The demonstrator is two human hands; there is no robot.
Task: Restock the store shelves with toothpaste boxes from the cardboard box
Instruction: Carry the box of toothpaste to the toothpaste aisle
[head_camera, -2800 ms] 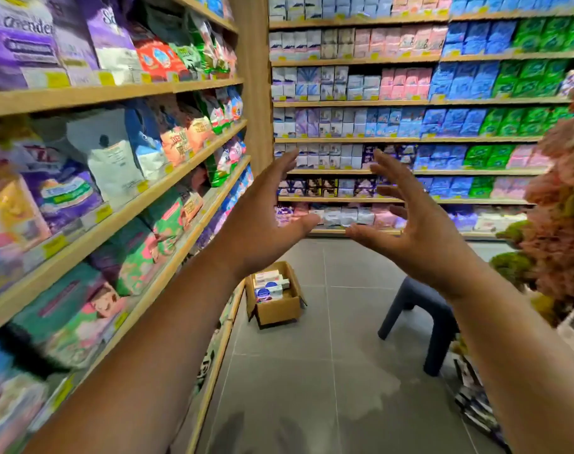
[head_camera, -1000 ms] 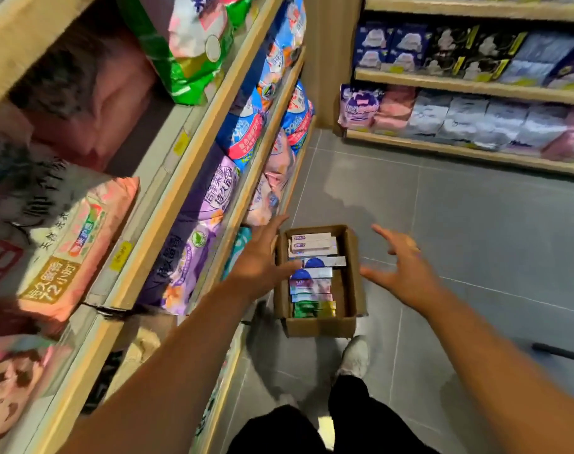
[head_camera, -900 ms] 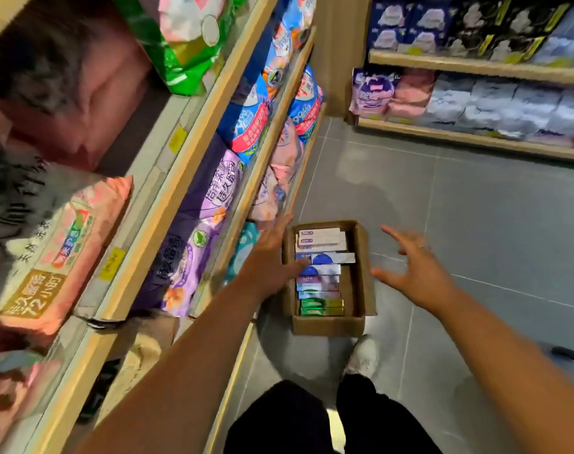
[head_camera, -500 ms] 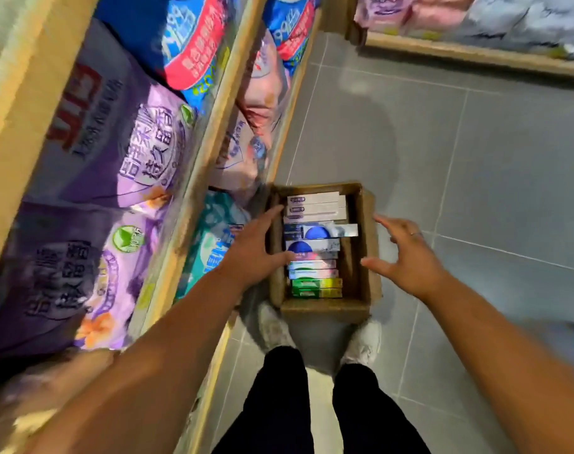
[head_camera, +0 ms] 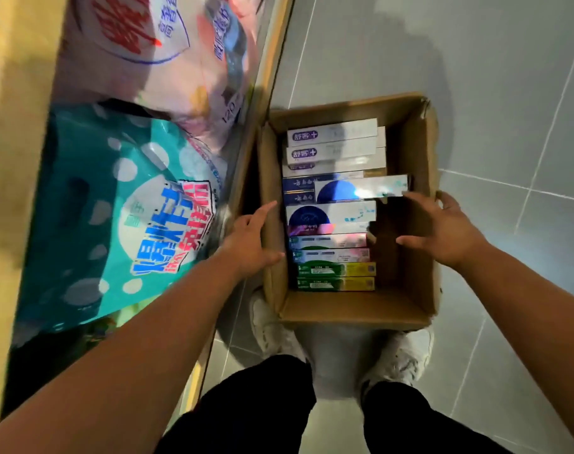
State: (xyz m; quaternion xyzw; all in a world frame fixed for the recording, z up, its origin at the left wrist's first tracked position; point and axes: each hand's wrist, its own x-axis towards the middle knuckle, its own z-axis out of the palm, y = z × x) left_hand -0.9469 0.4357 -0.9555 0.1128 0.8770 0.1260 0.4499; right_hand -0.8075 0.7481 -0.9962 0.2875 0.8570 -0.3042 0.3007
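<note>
Carton (head_camera: 354, 311) sits open on grey tile floor (head_camera: 492, 93), its L side just beside the base of the shelf (head_camera: 269, 60). The toothpaste boxes (head_camera: 331, 221) lie flat inside in one row, packed vs. the L wall, w/ a bare strip of carton down the R side. Far end: white boxes w/ purple labels. Then dark blue ones, white ones w/ a blue disc, pinkish ones, and green-yellow ones at the near end. One blue-disc box (head_camera: 361, 190) lies on top of the row, shifted to the R so its end sticks out past the others.

L hand (head_camera: 249, 244) is at the carton's L wall, fingers straight along the outside and thumb across the top edge. It grips nothing; can't tell if it presses the wall.

R hand (head_camera: 442, 231) is spread over the R side of the carton, fingers relaxed and apart, thumb pointing in. It holds nothing. Fingertips (head_camera: 413, 198) are just beside the end of the shifted box; contact unclear. The little-finger side is at the R wall's rim.

On the shelf: a teal bag (head_camera: 115, 208) w/ white dots, and a pink bag (head_camera: 154, 44) beyond it. White shoes (head_camera: 272, 329) stand at the carton's near wall, w/ black trousers (head_camera: 262, 404) below them in view.
</note>
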